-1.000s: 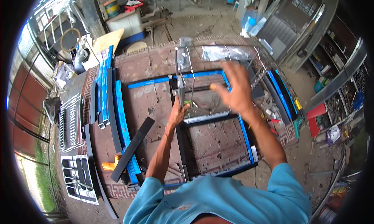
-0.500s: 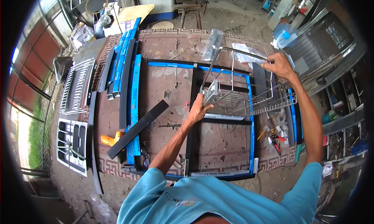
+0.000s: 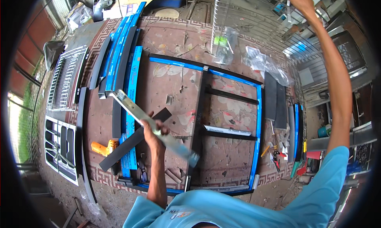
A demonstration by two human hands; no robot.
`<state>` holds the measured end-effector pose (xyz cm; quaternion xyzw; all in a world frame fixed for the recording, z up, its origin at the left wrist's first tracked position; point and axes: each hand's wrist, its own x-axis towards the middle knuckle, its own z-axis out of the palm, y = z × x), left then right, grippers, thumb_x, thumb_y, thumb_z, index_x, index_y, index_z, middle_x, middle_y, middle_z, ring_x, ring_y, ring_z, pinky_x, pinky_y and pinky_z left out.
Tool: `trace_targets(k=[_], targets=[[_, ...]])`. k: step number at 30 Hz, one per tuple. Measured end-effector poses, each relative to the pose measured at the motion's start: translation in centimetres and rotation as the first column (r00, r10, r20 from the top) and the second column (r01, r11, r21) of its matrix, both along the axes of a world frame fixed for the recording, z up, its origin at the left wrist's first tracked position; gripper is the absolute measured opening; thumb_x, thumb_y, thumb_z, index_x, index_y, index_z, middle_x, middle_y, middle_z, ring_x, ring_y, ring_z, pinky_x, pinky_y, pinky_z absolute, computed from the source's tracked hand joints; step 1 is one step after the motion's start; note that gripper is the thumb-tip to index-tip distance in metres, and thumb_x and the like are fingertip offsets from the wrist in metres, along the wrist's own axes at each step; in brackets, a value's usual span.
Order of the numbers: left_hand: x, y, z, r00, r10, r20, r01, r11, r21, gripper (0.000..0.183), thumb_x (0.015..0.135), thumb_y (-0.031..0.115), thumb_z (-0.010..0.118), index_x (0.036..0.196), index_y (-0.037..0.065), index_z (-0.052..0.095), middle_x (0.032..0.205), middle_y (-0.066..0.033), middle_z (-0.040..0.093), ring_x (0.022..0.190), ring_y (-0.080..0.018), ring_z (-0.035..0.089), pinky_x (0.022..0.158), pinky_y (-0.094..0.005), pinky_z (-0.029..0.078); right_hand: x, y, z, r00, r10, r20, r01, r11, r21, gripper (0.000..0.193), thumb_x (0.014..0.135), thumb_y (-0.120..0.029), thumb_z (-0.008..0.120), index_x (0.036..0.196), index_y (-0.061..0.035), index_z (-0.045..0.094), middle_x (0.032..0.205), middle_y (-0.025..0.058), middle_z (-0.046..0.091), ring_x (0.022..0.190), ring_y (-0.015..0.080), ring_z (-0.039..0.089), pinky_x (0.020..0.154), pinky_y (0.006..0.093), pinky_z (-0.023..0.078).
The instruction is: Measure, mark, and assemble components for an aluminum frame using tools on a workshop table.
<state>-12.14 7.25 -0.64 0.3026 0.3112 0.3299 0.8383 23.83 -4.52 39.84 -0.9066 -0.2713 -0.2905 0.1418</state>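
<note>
My left hand point(image 3: 154, 135) is closed around a long, flat metal rail that looks like a drawer slide point(image 3: 133, 106). The rail slants over the left part of the work surface, above a loose dark bar point(image 3: 119, 153). Far off at the upper right, my right hand point(image 3: 299, 2) grips a wire basket point(image 3: 262, 20), partly cut off by the picture's top edge. Its grid is tilted up, and the far end of the floor shows through. Between my arms lies a black rectangular frame point(image 3: 259, 121) with blue film and crossbars.
Several blue-filmed profiles point(image 3: 133, 73) lie lengthwise on the left. A yellow drill point(image 3: 105, 148) sits under the dark bar's lower end. Wire racks point(image 3: 67, 77) stand at the far left. Dark panels point(image 3: 275, 97), clear plastic wrap point(image 3: 262, 61) and small hand tools point(image 3: 274, 156) are on the right.
The basket has swung up and away to the far right in my right hand. My left hand has moved left and nearer, now with the metal rail apart from the basket.
</note>
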Motion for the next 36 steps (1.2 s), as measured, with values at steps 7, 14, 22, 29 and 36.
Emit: trace_targets(k=[7,14,22,29,36], targets=[[-9.9,0.4,-2.7,0.942,-0.250,-0.226,0.227,0.966,-0.124,0.090,0.084,0.075,0.027,0.137,0.003,0.036,0.064,-0.0058,0.047,0.039,-0.0137,0.040,0.038,-0.0261,0.034,9.9,9.7,-23.6,0.878,0.150,0.455,-0.149,0.988,-0.039,0.038,0.078,-0.045,0.066,0.067,-0.0093,0.061,0.059,0.0063,0.060,0.051,0.0229,0.057,0.046,0.0382,0.042],[-6.8,2.1,-0.5,0.916,-0.272,-0.294,0.229,0.958,-0.171,0.097,0.083,0.076,0.030,0.139,-0.004,0.029,0.062,-0.0071,0.048,0.041,-0.0139,0.045,0.040,-0.0262,0.039,7.2,13.2,-43.7,0.805,0.454,0.382,-0.466,0.882,-0.065,0.032,0.066,-0.037,0.078,0.069,-0.0123,0.057,0.062,0.0021,0.058,0.060,0.0208,0.057,0.052,0.0346,0.040],[17.1,11.5,6.3,0.722,-0.239,-0.650,0.633,0.609,0.478,0.050,0.093,0.051,0.048,0.098,0.003,0.055,0.060,-0.0007,0.049,0.051,-0.0076,0.045,0.047,-0.0223,0.032,12.5,12.2,-46.4,0.911,0.243,-0.333,-0.327,0.918,-0.225,0.040,0.073,-0.042,0.072,0.089,-0.0060,0.063,0.087,0.0139,0.065,0.088,0.0302,0.062,0.077,0.0435,0.048],[40.1,19.7,0.6,0.629,0.274,-0.728,0.761,-0.411,0.502,0.064,0.082,0.051,0.062,0.127,0.009,0.047,0.119,-0.0197,0.058,0.108,-0.0358,0.057,0.087,-0.0433,0.046,-4.1,1.8,-40.9,0.722,0.584,-0.371,-0.521,0.812,0.262,0.063,0.076,-0.007,0.065,0.135,-0.0088,0.042,0.136,0.0243,0.035,0.128,0.0416,0.033,0.105,0.0469,0.032],[47.9,17.8,-10.8,0.541,0.470,-0.698,0.833,-0.410,0.371,0.066,0.076,0.057,0.065,0.120,0.009,0.056,0.087,-0.0177,0.067,0.078,-0.0316,0.066,0.063,-0.0405,0.052,-27.0,-28.1,-43.2,0.754,-0.322,-0.573,0.331,0.939,-0.091,0.048,0.075,-0.014,0.071,0.117,0.0025,0.056,0.119,0.0223,0.049,0.110,0.0405,0.047,0.095,0.0467,0.038]])
